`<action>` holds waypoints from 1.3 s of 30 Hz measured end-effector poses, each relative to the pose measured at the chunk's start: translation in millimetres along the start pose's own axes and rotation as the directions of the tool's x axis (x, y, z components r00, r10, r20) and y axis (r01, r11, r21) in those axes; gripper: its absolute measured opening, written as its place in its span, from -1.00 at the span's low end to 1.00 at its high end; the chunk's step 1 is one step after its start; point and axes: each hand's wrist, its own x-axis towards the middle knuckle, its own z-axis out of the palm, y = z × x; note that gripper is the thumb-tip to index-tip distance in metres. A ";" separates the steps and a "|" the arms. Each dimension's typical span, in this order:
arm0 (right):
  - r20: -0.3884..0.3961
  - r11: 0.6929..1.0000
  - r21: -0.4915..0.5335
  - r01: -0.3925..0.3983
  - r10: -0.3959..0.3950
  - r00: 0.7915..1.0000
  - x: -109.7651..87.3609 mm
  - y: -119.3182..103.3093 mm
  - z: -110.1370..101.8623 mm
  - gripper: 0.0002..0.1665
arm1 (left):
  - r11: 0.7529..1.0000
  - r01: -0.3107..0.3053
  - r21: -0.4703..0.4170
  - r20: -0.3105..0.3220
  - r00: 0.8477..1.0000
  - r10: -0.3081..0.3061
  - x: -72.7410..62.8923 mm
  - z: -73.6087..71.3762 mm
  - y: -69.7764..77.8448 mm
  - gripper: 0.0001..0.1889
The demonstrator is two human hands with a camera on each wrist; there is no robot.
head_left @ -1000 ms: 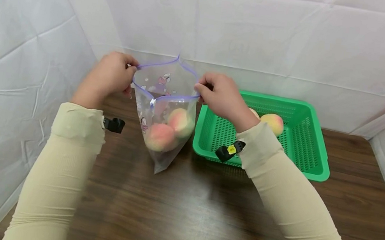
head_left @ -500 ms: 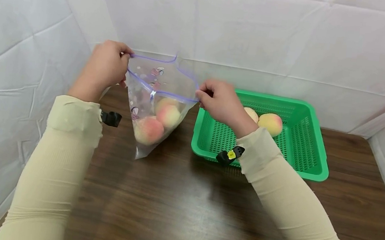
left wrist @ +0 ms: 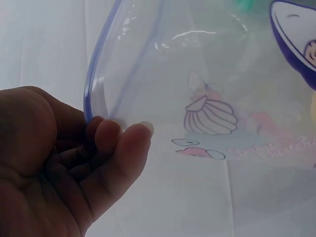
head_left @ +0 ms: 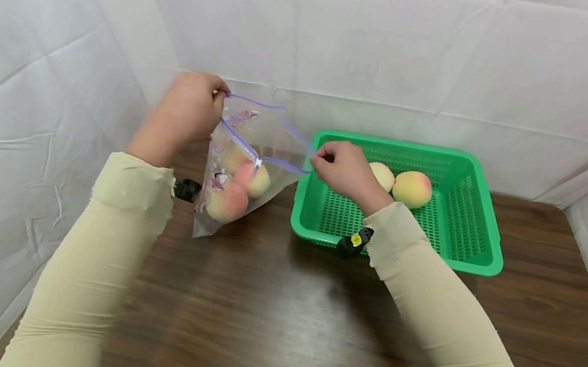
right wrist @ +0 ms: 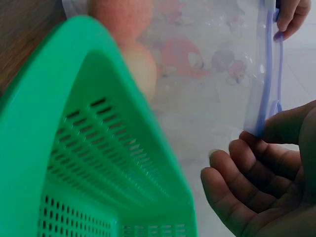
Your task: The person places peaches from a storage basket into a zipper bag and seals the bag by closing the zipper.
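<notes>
A clear zip bag [head_left: 280, 185] with a purple zip edge and cartoon prints hangs tilted between both hands, its mouth spread. Pink and yellow peaches [head_left: 227, 201] lie low in it, towards its left side. My left hand [head_left: 187, 113] pinches the bag's upper left corner; in the left wrist view its thumb and finger [left wrist: 133, 148] meet at the zip edge. My right hand [head_left: 346, 171] pinches the opposite end of the zip edge, above the basket's left rim. In the right wrist view the other fingers of the right hand [right wrist: 261, 182] are loosely curled beside the bag.
A green plastic basket [head_left: 447, 263] stands on the right of the dark wooden table [head_left: 269, 312], with two peaches [head_left: 413, 189] in view inside it. White cloth walls [head_left: 373, 48] rise behind and to the left.
The bag first swung left and up with my left hand, then the hand came back right. My right hand has shifted slightly right and down. The bag's bottom now lies further left.
</notes>
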 end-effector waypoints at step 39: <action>0.077 0.972 -0.138 -0.192 0.204 0.976 -5.6 53.6 -51.7 -0.60 | 0.998 -0.060 -0.013 0.082 0.995 0.061 -22.0 12.0 25.6 -0.59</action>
